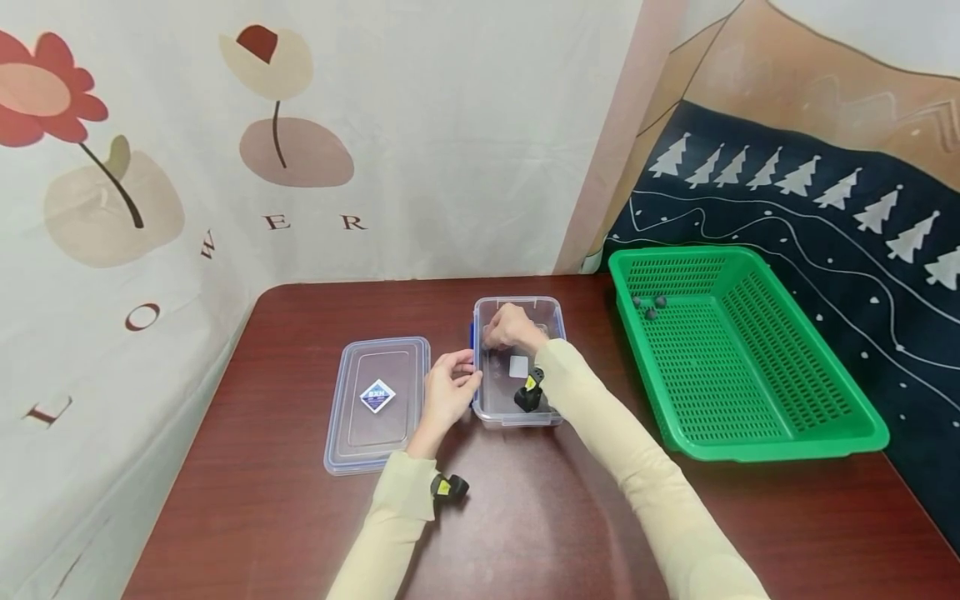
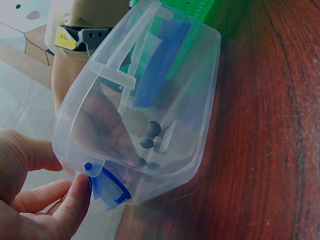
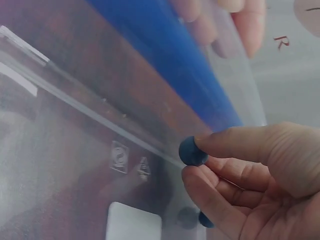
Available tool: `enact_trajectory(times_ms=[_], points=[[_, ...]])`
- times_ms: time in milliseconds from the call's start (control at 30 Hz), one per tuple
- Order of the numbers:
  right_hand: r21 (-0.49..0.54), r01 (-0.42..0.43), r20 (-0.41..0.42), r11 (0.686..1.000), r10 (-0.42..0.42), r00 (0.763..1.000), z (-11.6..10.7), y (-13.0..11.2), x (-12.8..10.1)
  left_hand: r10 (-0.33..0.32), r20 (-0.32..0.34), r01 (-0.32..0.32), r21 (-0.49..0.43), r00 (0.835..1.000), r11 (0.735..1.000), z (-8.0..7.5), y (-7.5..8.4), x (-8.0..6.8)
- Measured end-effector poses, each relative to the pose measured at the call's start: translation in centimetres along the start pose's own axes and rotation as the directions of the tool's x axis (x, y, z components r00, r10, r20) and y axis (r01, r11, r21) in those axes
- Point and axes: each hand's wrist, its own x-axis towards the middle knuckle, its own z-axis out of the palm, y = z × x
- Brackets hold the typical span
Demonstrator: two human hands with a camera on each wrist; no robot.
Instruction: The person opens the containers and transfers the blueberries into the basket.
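Note:
A clear plastic box (image 1: 498, 392) with blue side latches stands near the back of the table. My left hand (image 1: 447, 392) holds its left side, fingertips at the rim and beside a folded-down blue latch (image 2: 109, 189) in the left wrist view. Inside the box is my right hand (image 1: 512, 327). Its thumb and fingers pinch a small dark blue ball (image 3: 193, 151), much like a blueberry. Another blue ball (image 3: 205, 220) lies partly hidden under those fingers. Through the box wall, the left wrist view shows dark balls (image 2: 153, 129) close to the right fingertips.
Left of the box lies its clear lid (image 1: 360, 442), with a blue-and-white sticker (image 1: 377, 396). At the right stands a large green basket (image 1: 660, 400) holding several small dark balls (image 1: 651, 314) in its far left corner. A printed cloth (image 1: 450, 167) hangs behind the table.

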Motion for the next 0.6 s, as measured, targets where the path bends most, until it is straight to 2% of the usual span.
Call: enact_trajectory(times_ms=[100, 233, 433, 600], points=[[0.014, 0.018, -0.031, 1.0, -0.018, 0.999, -0.7, 0.0, -0.2, 0.004, 0.0, -0.004, -0.002, 1.0, 1.0, 0.0, 0.0, -0.1], [0.076, -0.011, -0.07, 0.997, 0.016, 0.997, -2.3, 0.0, -0.7, 0.004, 0.003, -0.004, -0.002, 1.0, 1.0, 0.0, 0.0, -0.1], [0.22, -0.059, -0.091, 0.974, 0.081, 0.993, -5.7, 0.3, -1.7, -0.005, -0.002, 0.005, -0.001, 1.0, 1.0, 0.0, 0.0, -0.1], [0.24, -0.071, -0.118, 0.968, 0.101, 0.988, -8.9, 1.0, -2.8, -0.003, -0.003, 0.003, -0.008, 1.0, 1.0, 0.0, -0.1, 0.0]])
